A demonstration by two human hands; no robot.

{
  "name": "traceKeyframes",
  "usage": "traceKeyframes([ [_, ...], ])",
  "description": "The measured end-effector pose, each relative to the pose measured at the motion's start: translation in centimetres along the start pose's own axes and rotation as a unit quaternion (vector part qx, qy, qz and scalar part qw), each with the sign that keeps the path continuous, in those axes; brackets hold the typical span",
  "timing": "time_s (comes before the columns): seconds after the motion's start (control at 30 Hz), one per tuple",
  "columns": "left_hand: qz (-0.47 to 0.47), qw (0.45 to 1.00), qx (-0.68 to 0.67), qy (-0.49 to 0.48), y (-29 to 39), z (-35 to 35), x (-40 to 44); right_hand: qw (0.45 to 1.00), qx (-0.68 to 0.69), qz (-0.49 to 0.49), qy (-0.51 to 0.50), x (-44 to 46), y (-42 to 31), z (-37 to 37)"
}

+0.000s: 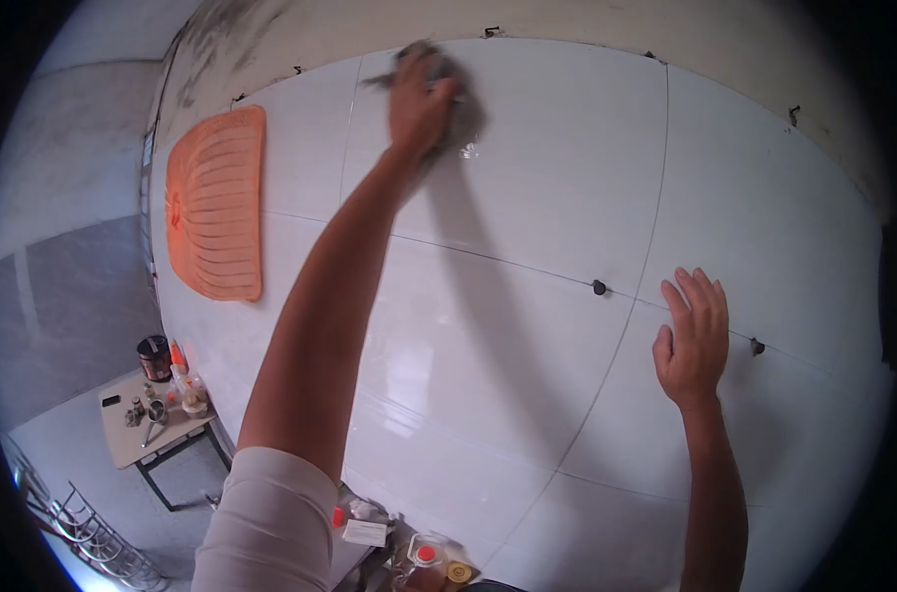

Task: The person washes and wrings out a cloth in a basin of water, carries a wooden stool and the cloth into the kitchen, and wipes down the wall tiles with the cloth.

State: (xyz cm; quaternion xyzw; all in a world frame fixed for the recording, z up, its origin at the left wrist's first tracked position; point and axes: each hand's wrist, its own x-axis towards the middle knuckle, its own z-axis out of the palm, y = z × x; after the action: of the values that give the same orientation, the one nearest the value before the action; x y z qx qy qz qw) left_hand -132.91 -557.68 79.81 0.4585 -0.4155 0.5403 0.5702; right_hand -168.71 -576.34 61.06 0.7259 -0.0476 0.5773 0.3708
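High on the white tiled wall (527,187), near its top edge, my left hand (421,111) presses a grey cloth (464,116) against the tiles. The cloth is blurred and bunched under and beside the fingers. Lower at the right, my right hand (693,340) is raised at the wall with its fingers extended and nothing in it. A dark knob (757,346) sticks out of the tile seam just right of that hand, and another knob (598,287) is to its left.
An orange ribbed panel (216,207) hangs on the wall at the left. Below it stands a small table (123,449) with bottles, a dark tub (154,357) and utensils. A red-capped container (426,567) is at the bottom. Metal racks (88,528) stand lower left.
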Motion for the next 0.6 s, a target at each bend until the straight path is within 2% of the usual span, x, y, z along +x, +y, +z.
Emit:
traceKeyframes([
  [0.1, 0.143, 0.988, 0.0, -0.061, 3.9, 2.1, 0.0, 1.0, 0.008, -0.001, -0.004, 0.3, 0.1, 0.0],
  [0.27, 0.144, 0.987, 0.002, -0.066, 1.6, 0.7, 0.3, 1.0, 0.001, -0.001, -0.017, 0.2, 0.1, -0.1],
  [0.33, 0.062, 0.997, 0.032, -0.017, -0.8, -0.4, 0.8, 1.0, 0.001, -0.003, -0.016, 0.1, 0.2, 0.0],
  [0.37, 0.061, 0.997, 0.033, -0.014, -2.4, -1.1, 0.9, 1.0, 0.0, -0.005, -0.017, 0.1, 0.3, 0.0],
  [0.43, -0.037, 0.996, 0.084, 0.003, -5.4, -2.7, 1.2, 1.0, 0.006, -0.009, -0.015, 0.2, 0.2, -0.1],
  [0.6, -0.094, 0.981, 0.171, -0.014, -9.1, -5.0, 2.9, 1.0, 0.007, -0.009, -0.014, 0.2, 0.3, -0.1],
])
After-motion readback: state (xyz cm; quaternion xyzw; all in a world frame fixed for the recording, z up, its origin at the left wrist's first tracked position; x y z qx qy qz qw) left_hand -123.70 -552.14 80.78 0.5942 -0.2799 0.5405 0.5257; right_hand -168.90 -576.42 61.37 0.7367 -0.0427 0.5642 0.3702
